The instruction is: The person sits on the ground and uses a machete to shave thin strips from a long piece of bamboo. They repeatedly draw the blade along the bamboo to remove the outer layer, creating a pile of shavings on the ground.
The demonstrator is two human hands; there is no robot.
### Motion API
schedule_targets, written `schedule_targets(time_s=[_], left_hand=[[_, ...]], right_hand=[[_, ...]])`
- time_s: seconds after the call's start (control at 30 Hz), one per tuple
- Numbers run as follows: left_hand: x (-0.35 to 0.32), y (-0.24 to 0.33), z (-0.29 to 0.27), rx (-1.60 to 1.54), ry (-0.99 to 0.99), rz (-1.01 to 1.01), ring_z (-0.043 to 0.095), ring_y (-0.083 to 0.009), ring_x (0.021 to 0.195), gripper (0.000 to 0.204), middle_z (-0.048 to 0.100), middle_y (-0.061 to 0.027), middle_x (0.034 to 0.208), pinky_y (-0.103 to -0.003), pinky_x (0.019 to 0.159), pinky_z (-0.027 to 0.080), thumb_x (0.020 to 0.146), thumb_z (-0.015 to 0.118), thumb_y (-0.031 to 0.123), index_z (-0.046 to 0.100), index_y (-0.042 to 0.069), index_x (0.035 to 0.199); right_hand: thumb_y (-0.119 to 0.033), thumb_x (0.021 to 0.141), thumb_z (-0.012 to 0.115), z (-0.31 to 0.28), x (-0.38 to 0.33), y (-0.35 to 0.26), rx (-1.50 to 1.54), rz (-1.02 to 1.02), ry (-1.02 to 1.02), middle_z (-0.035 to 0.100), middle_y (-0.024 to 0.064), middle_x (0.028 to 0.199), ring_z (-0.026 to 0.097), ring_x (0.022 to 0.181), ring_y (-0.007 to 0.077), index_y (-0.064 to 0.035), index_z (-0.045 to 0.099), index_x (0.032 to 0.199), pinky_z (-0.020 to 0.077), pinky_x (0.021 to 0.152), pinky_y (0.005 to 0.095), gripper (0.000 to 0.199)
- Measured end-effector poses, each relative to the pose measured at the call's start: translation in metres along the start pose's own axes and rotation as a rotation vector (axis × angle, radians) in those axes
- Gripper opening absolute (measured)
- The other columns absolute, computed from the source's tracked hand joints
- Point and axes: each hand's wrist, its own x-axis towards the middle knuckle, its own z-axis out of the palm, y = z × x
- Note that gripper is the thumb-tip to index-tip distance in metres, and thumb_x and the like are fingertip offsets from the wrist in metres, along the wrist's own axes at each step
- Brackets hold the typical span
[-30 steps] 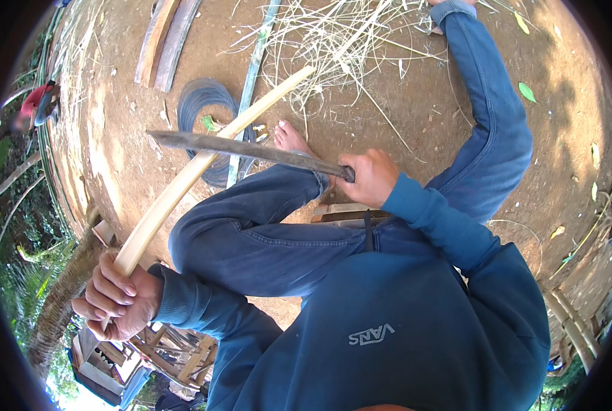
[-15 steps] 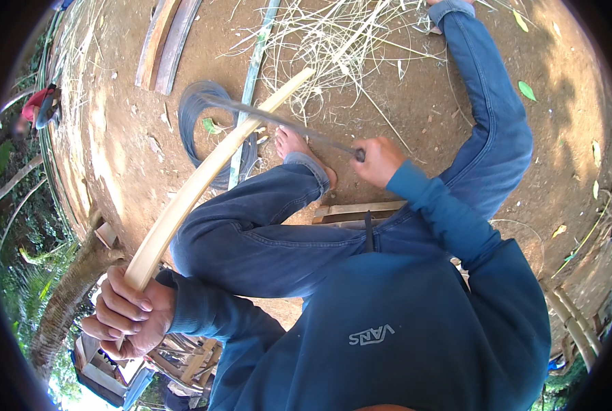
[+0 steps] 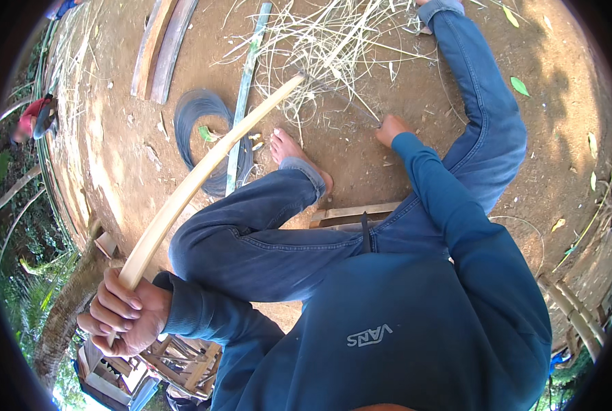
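My left hand (image 3: 128, 312), low at the left, is closed around the thick end of a long pale bamboo strip (image 3: 203, 175). The strip slants up and to the right, its far tip just short of a tangle of thin pale shavings (image 3: 361, 34). Out past my knees, my right hand (image 3: 392, 130) grips a knife with a long, thin dark blade (image 3: 343, 97). That blade points up and left, its end close by the strip's tip; whether the two touch I cannot tell. The knife's handle is hidden in my fist.
Beside my bare foot (image 3: 289, 146) lies a dark coil of thin strands (image 3: 186, 130), crossed by a greenish flat strip (image 3: 246, 96). Two boards (image 3: 162, 55) lie at upper left. A wooden piece (image 3: 354, 211) sits between my legs. Far left, a person in red (image 3: 35, 116) crouches.
My right hand has moved up and away from me, carrying the knife from across the middle of the bamboo strip out to its far tip. My left hand keeps its hold, nearly still.
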Motion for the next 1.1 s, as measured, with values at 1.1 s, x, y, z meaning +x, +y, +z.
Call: schedule_targets(time_s=[1.1], left_hand=[[0.015, -0.005, 0.001, 0.098, 0.144, 0.033, 0.03, -0.0093, 0.042, 0.024, 0.034, 0.0014, 0.048, -0.023, 0.043, 0.028, 0.091, 0.041, 0.024, 0.047, 0.008, 0.074]], right_hand=[[-0.025, 0.076, 0.064, 0.001, 0.012, -0.008, 0.055, -0.006, 0.003, 0.064, 0.0255, 0.094, 0.063, 0.092, 0.0372, 0.0026, 0.066, 0.097, 0.0491, 0.083, 0.0426, 0.035]])
